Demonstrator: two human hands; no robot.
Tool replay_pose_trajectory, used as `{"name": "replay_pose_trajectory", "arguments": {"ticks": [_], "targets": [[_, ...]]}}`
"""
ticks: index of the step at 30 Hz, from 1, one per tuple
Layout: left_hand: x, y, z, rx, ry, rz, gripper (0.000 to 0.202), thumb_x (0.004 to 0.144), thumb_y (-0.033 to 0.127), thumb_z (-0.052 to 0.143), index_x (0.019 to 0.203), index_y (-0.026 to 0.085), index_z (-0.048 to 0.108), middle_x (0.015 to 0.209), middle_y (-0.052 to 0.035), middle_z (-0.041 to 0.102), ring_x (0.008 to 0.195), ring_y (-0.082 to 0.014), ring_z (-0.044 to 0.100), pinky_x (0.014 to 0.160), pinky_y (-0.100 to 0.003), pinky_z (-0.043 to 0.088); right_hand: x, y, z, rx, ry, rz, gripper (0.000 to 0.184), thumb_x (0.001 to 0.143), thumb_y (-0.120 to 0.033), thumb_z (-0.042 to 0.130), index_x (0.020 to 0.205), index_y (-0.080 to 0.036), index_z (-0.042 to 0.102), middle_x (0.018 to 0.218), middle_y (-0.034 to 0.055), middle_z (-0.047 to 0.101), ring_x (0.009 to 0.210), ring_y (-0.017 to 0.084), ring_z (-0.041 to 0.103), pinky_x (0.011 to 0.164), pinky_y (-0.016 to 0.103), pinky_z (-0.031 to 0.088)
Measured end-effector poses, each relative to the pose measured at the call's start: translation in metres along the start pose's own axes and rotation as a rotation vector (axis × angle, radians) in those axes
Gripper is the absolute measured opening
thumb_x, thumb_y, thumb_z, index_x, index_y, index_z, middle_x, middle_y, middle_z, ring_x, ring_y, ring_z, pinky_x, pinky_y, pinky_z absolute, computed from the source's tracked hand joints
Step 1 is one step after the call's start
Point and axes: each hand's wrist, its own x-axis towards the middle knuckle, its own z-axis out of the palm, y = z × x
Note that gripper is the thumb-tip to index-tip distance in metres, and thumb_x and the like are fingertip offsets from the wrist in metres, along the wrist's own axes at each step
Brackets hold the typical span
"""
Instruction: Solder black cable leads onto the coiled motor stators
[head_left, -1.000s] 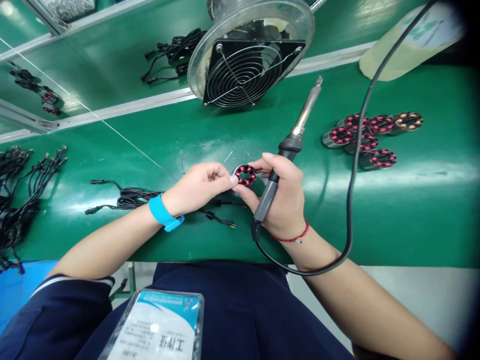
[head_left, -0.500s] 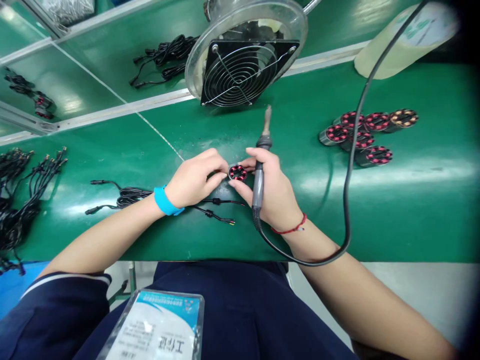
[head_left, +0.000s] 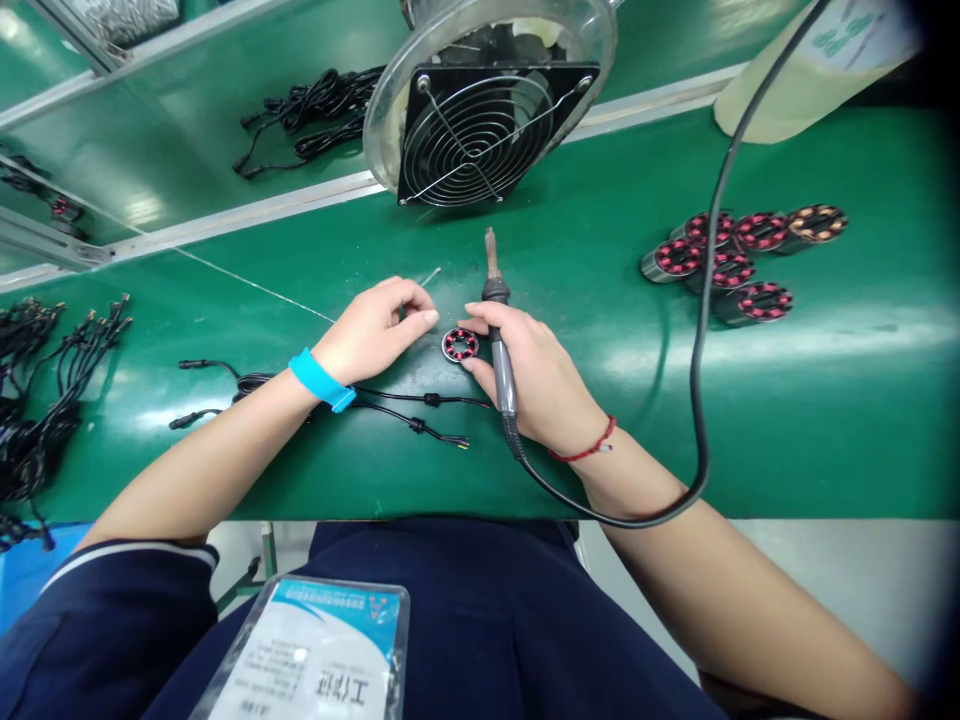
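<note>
A small round stator with red coils (head_left: 460,345) lies on the green bench (head_left: 825,400) between my hands. My right hand (head_left: 536,375) grips a soldering iron (head_left: 496,320), its tip pointing away from me, and its thumb and a finger touch the stator's right side. My left hand (head_left: 379,328), with a blue wrist strap (head_left: 319,380), sits just left of the stator, fingers curled in a pinch around a thin solder wire (head_left: 429,277). A black cable with bare ends (head_left: 420,415) runs under my left wrist.
A black fan in a clear round housing (head_left: 480,120) stands behind my hands. Several finished stators (head_left: 739,262) lie at the right. Cable bundles (head_left: 45,390) lie at the left and more cables (head_left: 300,105) on the rear shelf. The iron's cord (head_left: 701,330) loops rightward. A tape roll (head_left: 817,70) sits far right.
The soldering iron swung from leaning right to nearly upright and lower. My left hand let go of the stator and pulled slightly left; the stator now rests on the bench.
</note>
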Motion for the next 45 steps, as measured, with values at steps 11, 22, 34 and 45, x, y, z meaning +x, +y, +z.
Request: {"name": "replay_pose_trajectory", "arguments": {"ticks": [11,22,34,45], "targets": [[0.007,0.003,0.002,0.022,-0.128,-0.009,0.022,0.092,0.025,0.047,0.078,0.014,0.061,0.083,-0.0027,0.059,0.08,-0.014,0.053,0.077,-0.029,0.042,0.004,-0.005,0.008,-0.031,0.056,-0.026,0.05,0.085,-0.024,0.062,0.131,-0.018,0.046,0.11,0.0103,0.071,0.098,0.029,0.063,0.086,0.046,0.053],[0.006,0.011,0.004,-0.14,-0.267,-0.195,0.015,0.083,0.024,0.057,0.072,0.014,0.061,0.07,0.0017,0.059,0.066,-0.0096,0.049,0.066,-0.025,0.039,0.003,-0.004,0.005,-0.012,0.015,0.007,0.049,0.083,-0.023,0.061,0.13,-0.02,0.046,0.113,0.0099,0.072,0.1,0.029,0.063,0.087,0.047,0.053],[0.019,0.004,-0.001,-0.371,-0.102,-0.31,0.012,0.086,0.024,0.056,0.078,0.015,0.057,0.068,0.0021,0.056,0.057,-0.0077,0.045,0.062,-0.024,0.042,0.002,-0.008,-0.001,0.009,-0.041,0.03,0.048,0.085,-0.019,0.058,0.131,-0.023,0.046,0.119,0.0085,0.071,0.103,0.028,0.063,0.088,0.047,0.051],[0.019,-0.002,-0.007,-0.173,-0.204,-0.221,0.022,0.088,0.027,0.05,0.074,0.014,0.061,0.069,0.0009,0.059,0.064,-0.01,0.047,0.065,-0.024,0.038,0.001,-0.005,-0.002,0.035,-0.035,0.043,0.046,0.084,-0.017,0.054,0.13,-0.02,0.05,0.118,0.0105,0.071,0.103,0.029,0.065,0.087,0.05,0.054]]}}
